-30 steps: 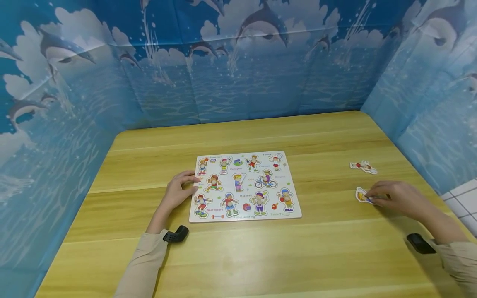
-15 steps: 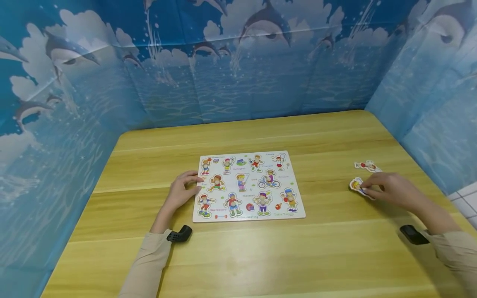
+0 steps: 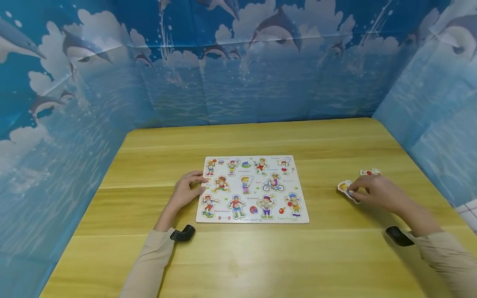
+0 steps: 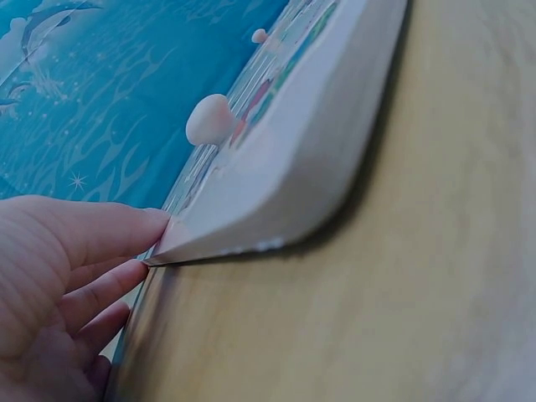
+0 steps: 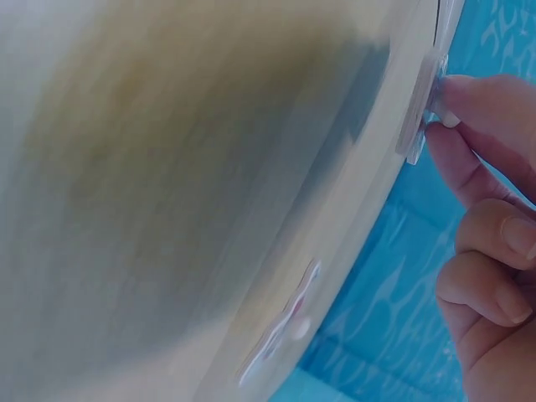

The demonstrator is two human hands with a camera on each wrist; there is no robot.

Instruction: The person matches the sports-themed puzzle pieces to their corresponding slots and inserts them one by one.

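Left hand [image 3: 185, 192] rests flat on the light wooden desk [image 3: 238, 256], fingers [image 4: 100, 239] straight and relaxed, tips touching the left edge of the white rectangular wooden peg puzzle board printed with cartoon sport figures [image 3: 252, 189]. Nothing gripped. The left wrist view shows the board's rounded corner against the fingertips and small pale knobs [image 4: 209, 119] standing up from its pieces.

Right hand [image 3: 374, 192] is well to the right of the board, fingers [image 5: 469, 96] curled, pinching a small white-edged cutout puzzle piece with a cartoon figure [image 3: 346, 189]. Piece sits between board and hand, at the hand's left side. In the right wrist view it appears tilted up off the desk, though that frame is blurred, so contact with the surface cannot be confirmed.

A second loose cutout piece, white with red parts [image 3: 370, 172], lies flat on the desk just behind the right hand, apart from the held one.

Beige sleeves [image 3: 149, 265] on both arms, a black wrist-worn camera [image 3: 182, 233] on each. Blue dolphin-print backdrop [image 3: 238, 62] encloses the desk on three sides.
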